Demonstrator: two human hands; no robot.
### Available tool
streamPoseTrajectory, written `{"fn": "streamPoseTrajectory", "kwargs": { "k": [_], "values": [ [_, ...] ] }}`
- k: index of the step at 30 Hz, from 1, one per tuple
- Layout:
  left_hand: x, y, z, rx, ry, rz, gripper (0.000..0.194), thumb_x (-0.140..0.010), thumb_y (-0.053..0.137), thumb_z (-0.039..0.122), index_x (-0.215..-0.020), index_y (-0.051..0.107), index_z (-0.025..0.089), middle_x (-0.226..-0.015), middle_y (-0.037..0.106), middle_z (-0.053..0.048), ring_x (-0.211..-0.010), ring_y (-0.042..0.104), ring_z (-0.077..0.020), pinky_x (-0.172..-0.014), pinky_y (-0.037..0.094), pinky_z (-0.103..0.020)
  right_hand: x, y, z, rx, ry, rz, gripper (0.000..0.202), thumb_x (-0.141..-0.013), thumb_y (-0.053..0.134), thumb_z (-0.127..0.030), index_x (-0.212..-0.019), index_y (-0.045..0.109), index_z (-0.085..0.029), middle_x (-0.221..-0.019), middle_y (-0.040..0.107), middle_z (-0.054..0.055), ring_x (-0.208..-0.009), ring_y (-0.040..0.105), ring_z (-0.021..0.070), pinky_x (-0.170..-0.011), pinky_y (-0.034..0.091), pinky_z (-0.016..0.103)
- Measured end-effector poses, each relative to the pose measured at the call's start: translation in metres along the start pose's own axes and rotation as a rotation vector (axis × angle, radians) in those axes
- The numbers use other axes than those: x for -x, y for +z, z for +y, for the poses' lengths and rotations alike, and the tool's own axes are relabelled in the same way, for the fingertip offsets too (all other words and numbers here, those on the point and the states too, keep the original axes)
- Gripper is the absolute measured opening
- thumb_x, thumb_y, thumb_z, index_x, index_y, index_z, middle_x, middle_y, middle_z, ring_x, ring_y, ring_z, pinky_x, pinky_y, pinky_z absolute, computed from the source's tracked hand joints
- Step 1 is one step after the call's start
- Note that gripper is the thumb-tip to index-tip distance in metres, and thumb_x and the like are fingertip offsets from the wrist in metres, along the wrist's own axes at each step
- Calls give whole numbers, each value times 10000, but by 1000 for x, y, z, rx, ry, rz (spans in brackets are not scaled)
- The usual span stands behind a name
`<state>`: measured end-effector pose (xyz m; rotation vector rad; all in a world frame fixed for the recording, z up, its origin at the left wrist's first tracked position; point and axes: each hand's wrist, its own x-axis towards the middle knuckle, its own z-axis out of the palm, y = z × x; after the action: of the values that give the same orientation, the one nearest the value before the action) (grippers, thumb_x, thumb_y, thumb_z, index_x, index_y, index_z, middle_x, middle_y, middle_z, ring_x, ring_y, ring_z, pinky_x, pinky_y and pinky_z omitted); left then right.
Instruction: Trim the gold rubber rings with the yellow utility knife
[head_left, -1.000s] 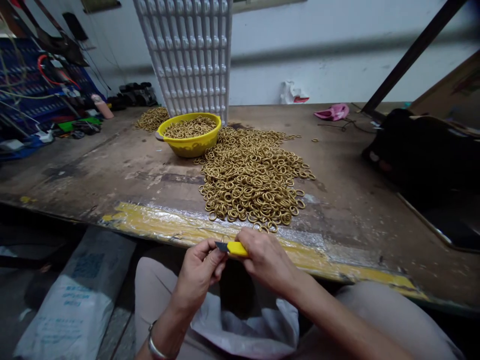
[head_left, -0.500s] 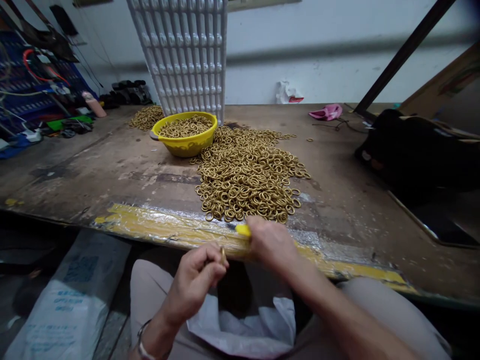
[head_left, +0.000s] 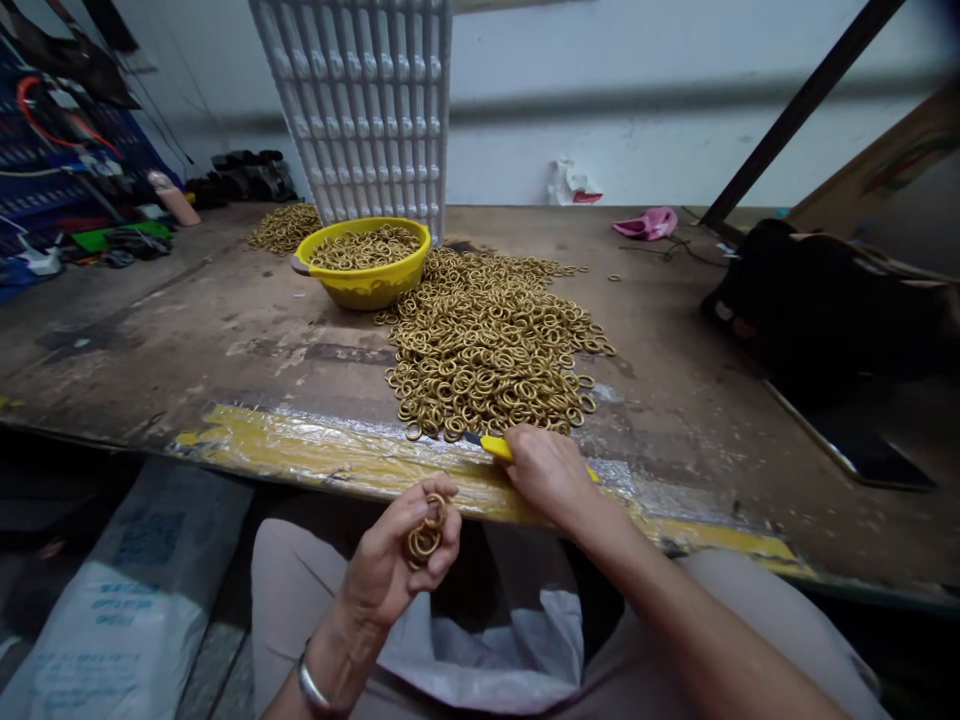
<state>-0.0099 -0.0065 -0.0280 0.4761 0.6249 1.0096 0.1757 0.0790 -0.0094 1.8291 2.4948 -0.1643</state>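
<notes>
Several brass-coloured rings (head_left: 425,538) rest in my left hand (head_left: 397,555), its fingers curled round them and the palm turned up, just in front of the table edge. My right hand (head_left: 547,475) grips a yellow-handled knife (head_left: 496,447) whose dark tip points left, low over the taped edge. Directly beyond that hand spreads a big pile of the same rings (head_left: 495,340). Below both hands, an open white bag (head_left: 487,660) lies between my knees; its inside is dark.
A yellow basin (head_left: 367,285) full of rings stands behind the pile, before a tall ribbed grey panel (head_left: 367,120). A smaller ring heap (head_left: 285,228) lies to its left. On the right are a black bag (head_left: 817,300), a dark flat device (head_left: 855,440) and a pink cloth (head_left: 646,223).
My left hand has turned palm up, and the rings inside it now show. The right hand has shifted slightly right, still with the knife, more of which is visible.
</notes>
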Motion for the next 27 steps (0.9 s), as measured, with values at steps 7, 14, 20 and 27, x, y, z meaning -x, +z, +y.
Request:
{"fn": "streamPoseTrajectory", "kwargs": {
  "k": [7, 14, 20, 27],
  "values": [
    [-12, 1, -13, -119, -26, 99, 172, -854, 583, 303, -815, 575, 136, -476, 382, 70, -363, 301, -33, -307, 146, -127, -7, -3, 1, 73, -20, 6, 161, -790, 517, -182, -821, 673, -162, -823, 700, 104, -788, 652, 230, -653, 410, 280],
    [-9, 4, -13, -204, -58, 161, 213, -807, 633, 302, -912, 574, 126, -606, 532, 31, -357, 322, -10, -315, 150, -134, -3, 2, 3, 55, -43, 69, 119, -767, 551, -181, -804, 660, -152, -828, 685, 106, -785, 639, 221, -648, 402, 280],
    [-9, 6, -13, -193, -31, 205, 250, -779, 663, 298, -932, 564, 127, -638, 551, 26, -383, 335, -12, -323, 158, -126, -3, -8, 5, -220, 10, 198, 67, -704, 541, -172, -699, 605, -153, -718, 625, 56, -666, 565, 171, -585, 348, 261],
    [-18, 16, -11, -136, 98, 231, 339, -792, 661, 311, -1045, 502, 153, -838, 657, -65, -408, 372, -17, -326, 189, -119, 2, -7, -12, -1451, 93, -218, 209, -716, 599, -368, -682, 522, -177, -467, 374, -88, -394, 284, 59, -399, 235, 202]
  ]
}}
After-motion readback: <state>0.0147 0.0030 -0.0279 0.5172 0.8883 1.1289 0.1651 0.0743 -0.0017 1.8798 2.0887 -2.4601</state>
